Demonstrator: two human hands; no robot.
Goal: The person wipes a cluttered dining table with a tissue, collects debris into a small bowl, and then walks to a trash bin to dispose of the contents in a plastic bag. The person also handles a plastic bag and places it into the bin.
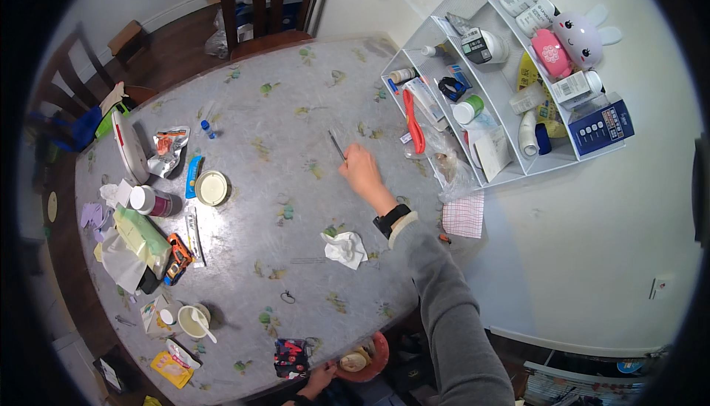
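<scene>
My right hand, in a grey sleeve with a black watch, reaches over the middle of the table and grips a slim dark pen-like stick. The stick points away to the upper left. My left hand is low at the near table edge, beside a dark patterned pouch and a red basin; whether it holds something cannot be told. A crumpled white tissue lies below my right wrist. A small dark hair tie lies on the patterned tablecloth.
A white mesh shelf organizer with bottles and boxes stands at the right by the wall. A round tin, a toy car, a tissue pack and a cup with a spoon are at the left. Chairs stand beyond.
</scene>
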